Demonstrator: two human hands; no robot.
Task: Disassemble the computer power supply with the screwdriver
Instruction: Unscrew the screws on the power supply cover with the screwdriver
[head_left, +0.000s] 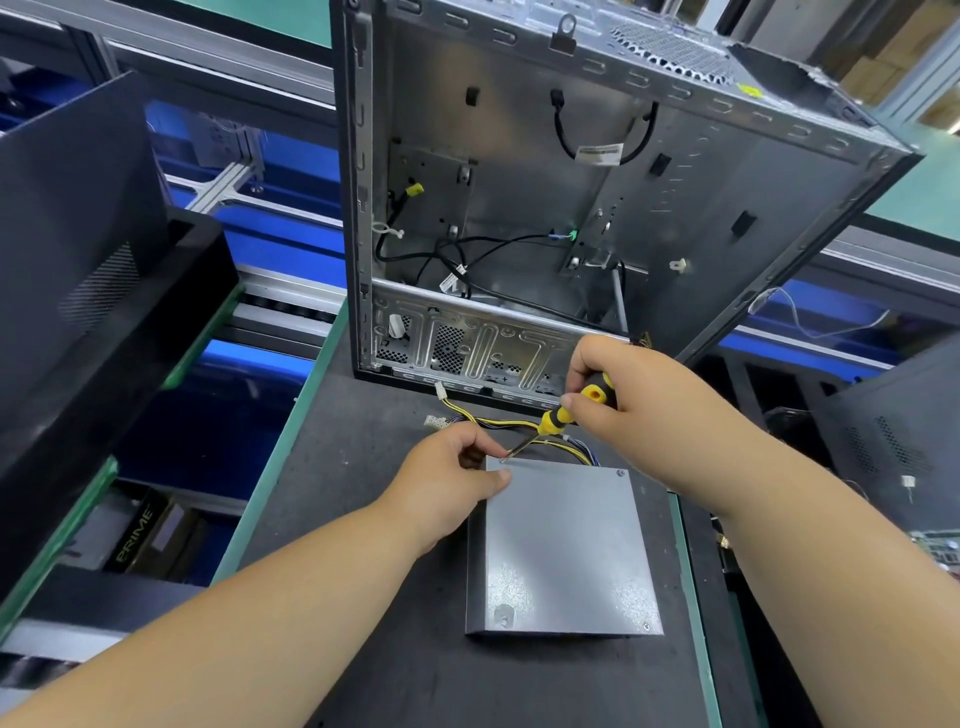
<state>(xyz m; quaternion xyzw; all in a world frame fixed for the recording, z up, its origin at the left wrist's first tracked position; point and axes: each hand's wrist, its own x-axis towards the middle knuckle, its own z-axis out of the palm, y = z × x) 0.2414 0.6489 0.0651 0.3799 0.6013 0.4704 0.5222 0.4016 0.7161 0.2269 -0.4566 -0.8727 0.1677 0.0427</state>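
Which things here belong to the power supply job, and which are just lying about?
In the job:
power supply
screwdriver, gripped by the right hand
left hand, steadying the supply's corner
lid screws

Lying about:
open computer case
black panel
box marked PRIME

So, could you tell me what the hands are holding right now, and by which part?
The right hand grips the screwdriver by its yellow-and-black handle. The left hand steadies the power supply at its far left corner, thumb on top.
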